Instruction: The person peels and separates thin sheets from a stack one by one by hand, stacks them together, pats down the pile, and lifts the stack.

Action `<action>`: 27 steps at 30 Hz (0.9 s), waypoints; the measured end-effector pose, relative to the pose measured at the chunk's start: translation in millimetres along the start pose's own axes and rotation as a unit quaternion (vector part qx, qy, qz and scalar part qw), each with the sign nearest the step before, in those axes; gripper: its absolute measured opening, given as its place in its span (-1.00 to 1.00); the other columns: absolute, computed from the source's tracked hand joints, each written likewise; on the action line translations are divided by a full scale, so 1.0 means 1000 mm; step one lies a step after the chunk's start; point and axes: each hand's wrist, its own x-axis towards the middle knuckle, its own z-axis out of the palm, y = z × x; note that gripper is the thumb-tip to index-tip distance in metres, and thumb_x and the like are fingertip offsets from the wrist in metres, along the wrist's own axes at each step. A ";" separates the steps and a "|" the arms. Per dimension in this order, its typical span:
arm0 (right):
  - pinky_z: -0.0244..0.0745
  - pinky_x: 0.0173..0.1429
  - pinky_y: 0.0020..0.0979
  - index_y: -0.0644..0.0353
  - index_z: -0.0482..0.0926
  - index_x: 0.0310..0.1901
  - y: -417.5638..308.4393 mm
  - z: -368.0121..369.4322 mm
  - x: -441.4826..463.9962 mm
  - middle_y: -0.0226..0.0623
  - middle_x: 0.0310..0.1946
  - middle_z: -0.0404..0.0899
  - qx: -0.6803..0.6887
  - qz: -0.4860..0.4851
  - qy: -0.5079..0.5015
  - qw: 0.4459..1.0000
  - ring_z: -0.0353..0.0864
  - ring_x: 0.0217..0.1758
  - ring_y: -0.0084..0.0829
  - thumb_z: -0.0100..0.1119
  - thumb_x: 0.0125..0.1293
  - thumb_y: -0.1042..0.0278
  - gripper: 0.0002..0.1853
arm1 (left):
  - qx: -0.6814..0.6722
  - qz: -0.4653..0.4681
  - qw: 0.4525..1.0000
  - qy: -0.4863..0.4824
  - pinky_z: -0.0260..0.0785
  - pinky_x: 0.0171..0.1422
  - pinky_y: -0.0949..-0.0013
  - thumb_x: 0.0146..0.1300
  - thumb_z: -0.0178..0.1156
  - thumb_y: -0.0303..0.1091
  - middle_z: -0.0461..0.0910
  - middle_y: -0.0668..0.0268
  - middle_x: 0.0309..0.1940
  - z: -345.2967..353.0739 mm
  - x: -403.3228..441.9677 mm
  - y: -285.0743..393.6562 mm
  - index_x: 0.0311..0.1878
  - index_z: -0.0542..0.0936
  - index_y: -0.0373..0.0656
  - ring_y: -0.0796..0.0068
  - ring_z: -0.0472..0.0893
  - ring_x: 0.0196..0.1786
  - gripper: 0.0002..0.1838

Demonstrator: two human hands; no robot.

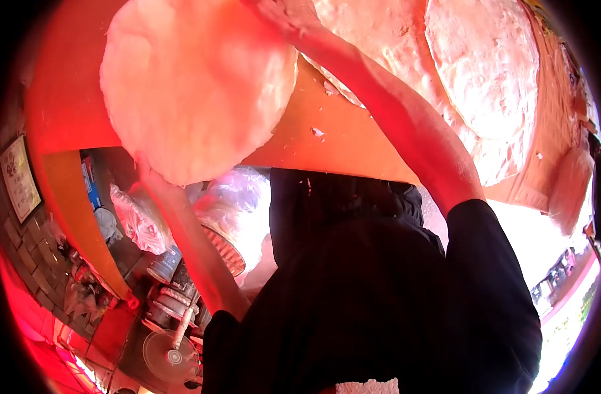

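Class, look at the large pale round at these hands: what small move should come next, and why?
Probably ease the pale round forward with the left hand, farther over the orange table. Its near edge overhangs the orange table, and the left hand, fingers hidden, is at that edge. The right hand is by its far side, seemingly placed to guide it.
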 end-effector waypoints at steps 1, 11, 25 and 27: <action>0.55 0.06 -0.21 0.22 0.45 0.22 0.011 -0.007 -0.006 0.00 0.04 0.48 -0.226 -0.057 0.092 0.968 0.51 0.09 -0.02 0.04 0.39 0.00 -0.48 | 0.002 0.000 1.000 0.000 0.32 0.41 0.07 0.47 -0.09 0.02 0.31 0.08 0.39 -0.002 0.005 -0.002 0.46 0.17 -0.24 0.14 0.38 0.39 -0.34; 0.56 -0.03 -0.21 0.24 0.50 0.15 0.080 0.057 -0.009 0.05 -0.14 0.60 -0.866 -0.209 0.278 0.360 0.63 -0.06 -0.05 0.17 0.32 0.01 -0.48 | 0.456 0.340 0.810 -0.141 0.33 0.36 0.18 0.41 0.04 -0.09 0.43 -0.01 0.29 -0.076 0.035 -0.025 0.32 0.34 -0.42 0.20 0.52 0.24 -0.39; 0.46 0.20 -0.09 0.20 0.49 0.16 0.094 0.288 -0.312 0.03 0.10 0.51 -0.923 0.066 0.311 -0.217 0.47 0.20 -0.01 0.47 -0.06 0.21 -0.32 | 0.050 -0.107 0.993 0.024 0.40 -0.20 0.41 0.40 0.14 -0.32 0.62 0.31 -0.42 -0.003 -0.138 -0.119 -0.08 0.55 -0.18 0.48 0.59 -0.34 -0.85; 0.51 0.12 -0.11 0.22 0.54 0.08 0.092 0.295 -0.323 -0.02 0.01 0.56 -0.933 0.037 0.291 -0.209 0.53 0.10 -0.01 0.41 -0.02 0.34 -0.45 | 0.062 -0.125 0.989 -0.041 0.42 -0.20 0.43 0.42 0.12 -0.35 0.62 0.30 -0.40 0.044 -0.165 -0.114 -0.05 0.54 -0.18 0.47 0.60 -0.34 -0.86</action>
